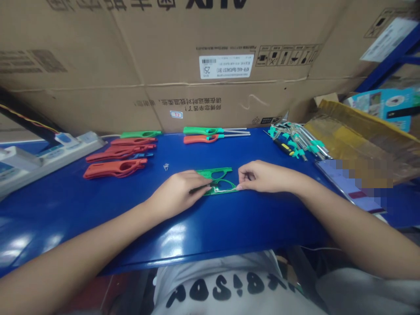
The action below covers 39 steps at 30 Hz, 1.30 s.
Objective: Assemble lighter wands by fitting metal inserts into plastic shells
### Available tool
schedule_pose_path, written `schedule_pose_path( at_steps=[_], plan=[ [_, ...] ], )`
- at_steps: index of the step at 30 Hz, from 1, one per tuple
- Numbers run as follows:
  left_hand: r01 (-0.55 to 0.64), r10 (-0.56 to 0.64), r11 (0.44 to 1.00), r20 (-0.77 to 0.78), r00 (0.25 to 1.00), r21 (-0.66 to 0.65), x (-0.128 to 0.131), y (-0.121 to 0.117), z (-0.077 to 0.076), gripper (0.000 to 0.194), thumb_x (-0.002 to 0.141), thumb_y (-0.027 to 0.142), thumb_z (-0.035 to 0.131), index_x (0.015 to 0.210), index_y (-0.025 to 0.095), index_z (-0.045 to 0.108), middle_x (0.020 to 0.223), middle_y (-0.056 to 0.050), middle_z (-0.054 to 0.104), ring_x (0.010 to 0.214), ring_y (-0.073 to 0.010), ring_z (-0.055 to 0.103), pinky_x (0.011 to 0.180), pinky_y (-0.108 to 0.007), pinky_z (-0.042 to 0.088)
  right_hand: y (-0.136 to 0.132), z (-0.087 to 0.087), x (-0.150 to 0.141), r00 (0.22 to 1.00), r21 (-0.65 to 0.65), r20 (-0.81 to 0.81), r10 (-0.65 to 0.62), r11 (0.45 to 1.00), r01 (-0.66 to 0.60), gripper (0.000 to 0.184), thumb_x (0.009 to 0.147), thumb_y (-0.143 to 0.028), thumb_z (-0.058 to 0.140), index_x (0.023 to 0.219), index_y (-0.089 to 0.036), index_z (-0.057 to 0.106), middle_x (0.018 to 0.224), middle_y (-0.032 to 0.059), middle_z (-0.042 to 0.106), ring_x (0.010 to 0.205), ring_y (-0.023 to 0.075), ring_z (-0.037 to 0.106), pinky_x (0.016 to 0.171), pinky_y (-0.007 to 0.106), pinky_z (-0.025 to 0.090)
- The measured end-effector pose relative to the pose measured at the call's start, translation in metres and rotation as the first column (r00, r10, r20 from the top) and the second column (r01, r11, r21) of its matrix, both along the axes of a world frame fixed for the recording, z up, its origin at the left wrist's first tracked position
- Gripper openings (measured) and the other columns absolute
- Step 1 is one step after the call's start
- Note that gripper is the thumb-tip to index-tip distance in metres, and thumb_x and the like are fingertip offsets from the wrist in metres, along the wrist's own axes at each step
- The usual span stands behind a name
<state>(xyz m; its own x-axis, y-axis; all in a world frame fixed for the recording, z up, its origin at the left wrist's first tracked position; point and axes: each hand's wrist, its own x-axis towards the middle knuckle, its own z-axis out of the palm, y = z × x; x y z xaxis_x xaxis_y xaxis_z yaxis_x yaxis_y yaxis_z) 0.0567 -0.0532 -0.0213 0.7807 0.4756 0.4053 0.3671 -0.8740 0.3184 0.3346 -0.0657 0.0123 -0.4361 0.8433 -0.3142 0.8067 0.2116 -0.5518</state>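
Two green plastic lighter handle shells lie on the blue table, the far shell (220,169) just behind the near shell (229,181). My left hand (182,190) covers their left ends, its fingers closed over the near shell with a small dark part at the fingertips. A thin white wire (221,190) runs along the near shell's lower edge. At its right end, my right hand (257,176) pinches thumb and finger together on the wire. What lies beneath my left fingers is hidden.
Red handle shells (114,168) lie at left near a power strip (70,151). Small screws (166,166) sit left of my hand. Assembled lighters (201,139) lie behind. Metal-tube parts (306,140), a screwdriver (284,147) and a taped box (357,140) are at right. A cardboard wall (157,52) stands behind.
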Motion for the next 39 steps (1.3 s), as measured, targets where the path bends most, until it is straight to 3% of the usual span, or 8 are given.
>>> schedule_pose_path(
  at_steps=[11, 15, 18, 21, 25, 31, 36, 39],
  plan=[
    [-0.006, 0.052, 0.981, -0.234, 0.971, 0.195, 0.000, -0.009, 0.004, 0.030, 0.103, 0.025, 0.049, 0.112, 0.014, 0.075, 0.109, -0.012, 0.075, 0.097, -0.0248, 0.071, 0.086, -0.038, 0.060, -0.004, 0.007, 0.003, 0.998, 0.079, 0.054, 0.025, 0.996, -0.029, 0.023, 0.087, -0.038, 0.068, 0.076, -0.018, 0.065, 0.073, 0.0002, 0.066, 0.061, 0.0116, 0.053, 0.057, 0.024, 0.035],
    [-0.026, 0.053, 0.993, -0.243, 0.969, 0.114, 0.000, -0.010, 0.004, 0.029, 0.102, 0.027, 0.052, 0.119, 0.014, 0.071, 0.115, -0.013, 0.072, 0.103, -0.0262, 0.068, 0.091, -0.040, 0.059, -0.006, 0.005, -0.001, 0.996, 0.240, 0.005, 0.091, 0.967, -0.090, 0.013, 0.087, -0.032, 0.069, 0.090, -0.019, 0.069, 0.084, 0.0023, 0.068, 0.072, 0.0140, 0.057, 0.064, 0.025, 0.038],
    [-0.018, 0.021, 1.000, -0.174, 0.985, 0.020, 0.000, -0.008, 0.000, 0.028, 0.101, 0.025, 0.055, 0.122, 0.015, 0.070, 0.115, -0.012, 0.071, 0.104, -0.0248, 0.067, 0.093, -0.039, 0.058, -0.008, -0.002, -0.008, 0.987, 0.384, -0.075, 0.144, 0.917, -0.105, 0.013, 0.091, -0.031, 0.065, 0.096, -0.019, 0.070, 0.097, 0.0040, 0.069, 0.082, 0.0153, 0.061, 0.072, 0.026, 0.041],
    [-0.007, 0.004, 0.999, -0.086, 0.996, -0.036, 0.001, -0.006, -0.005, 0.030, 0.098, 0.025, 0.060, 0.125, 0.014, 0.068, 0.112, -0.012, 0.071, 0.103, -0.0240, 0.067, 0.093, -0.039, 0.058, -0.010, -0.012, -0.015, 0.986, 0.476, -0.049, 0.157, 0.872, -0.115, 0.013, 0.094, -0.030, 0.063, 0.097, -0.020, 0.071, 0.102, 0.0044, 0.070, 0.090, 0.0173, 0.064, 0.075, 0.027, 0.042],
    [0.010, -0.011, 0.997, -0.019, 1.000, -0.071, 0.003, -0.007, -0.007, 0.032, 0.096, 0.025, 0.064, 0.126, 0.015, 0.067, 0.109, -0.011, 0.072, 0.102, -0.0239, 0.068, 0.092, -0.040, 0.058, -0.009, -0.022, -0.019, 0.980, 0.495, 0.024, 0.200, 0.849, -0.186, 0.012, 0.096, -0.027, 0.061, 0.093, -0.020, 0.071, 0.099, 0.0039, 0.071, 0.093, 0.0191, 0.065, 0.072, 0.027, 0.041],
    [0.024, -0.023, 0.995, 0.002, 1.000, -0.094, 0.005, -0.008, -0.007, 0.027, 0.096, 0.024, 0.064, 0.122, 0.015, 0.069, 0.107, -0.010, 0.071, 0.100, -0.0228, 0.068, 0.091, -0.037, 0.057, -0.005, -0.027, -0.020, 0.969, 0.522, 0.008, 0.247, 0.826, -0.214, 0.018, 0.098, -0.022, 0.056, 0.086, -0.019, 0.069, 0.092, 0.0037, 0.071, 0.088, 0.0178, 0.065, 0.072, 0.027, 0.041],
    [0.026, -0.030, 0.998, -0.069, 0.997, -0.058, 0.005, -0.008, -0.008, 0.029, 0.100, 0.024, 0.058, 0.126, 0.014, 0.067, 0.110, -0.011, 0.067, 0.102, -0.0227, 0.064, 0.093, -0.037, 0.055, -0.014, -0.020, -0.021, 0.971, 0.558, 0.016, 0.237, 0.804, -0.205, 0.012, 0.097, -0.028, 0.059, 0.102, -0.021, 0.067, 0.106, 0.0043, 0.069, 0.090, 0.0179, 0.065, 0.070, 0.027, 0.043],
    [0.023, -0.026, 0.999, -0.131, 0.991, -0.027, 0.004, -0.010, -0.008, 0.028, 0.102, 0.026, 0.054, 0.125, 0.017, 0.068, 0.114, -0.011, 0.067, 0.105, -0.0235, 0.064, 0.094, -0.038, 0.054, -0.018, -0.020, -0.024, 0.952, 0.572, 0.032, 0.304, 0.776, -0.267, 0.018, 0.096, -0.029, 0.061, 0.112, -0.022, 0.064, 0.113, 0.0052, 0.067, 0.097, 0.0194, 0.065, 0.072, 0.028, 0.045]
  ],
)
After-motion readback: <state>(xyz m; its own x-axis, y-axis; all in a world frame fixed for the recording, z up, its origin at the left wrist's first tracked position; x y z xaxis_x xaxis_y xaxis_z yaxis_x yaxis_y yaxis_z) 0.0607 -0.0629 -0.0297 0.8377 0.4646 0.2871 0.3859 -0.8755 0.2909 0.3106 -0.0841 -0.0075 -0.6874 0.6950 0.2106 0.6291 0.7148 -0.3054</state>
